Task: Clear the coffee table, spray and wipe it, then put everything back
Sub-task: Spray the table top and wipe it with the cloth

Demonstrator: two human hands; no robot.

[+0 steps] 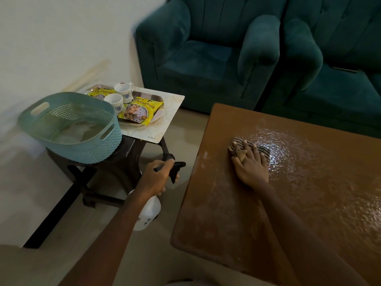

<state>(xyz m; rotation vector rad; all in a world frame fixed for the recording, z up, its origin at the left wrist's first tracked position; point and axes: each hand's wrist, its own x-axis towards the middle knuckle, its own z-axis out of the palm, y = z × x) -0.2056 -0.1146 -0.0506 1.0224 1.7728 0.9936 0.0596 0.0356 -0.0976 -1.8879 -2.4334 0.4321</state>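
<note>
The brown coffee table fills the right side, its top wet with shiny droplets around the middle. My right hand presses flat on a striped cloth lying on the table's left part. My left hand holds a white spray bottle by its black trigger head, off the table's left edge, above the floor. On a dark stool at the left lies a tray carrying two white cups and two yellow snack packets.
A teal plastic basket sits on the stool beside the tray, over a pale placemat. Two dark green armchairs stand behind the table. A white wall is at the left, and pale floor lies between stool and table.
</note>
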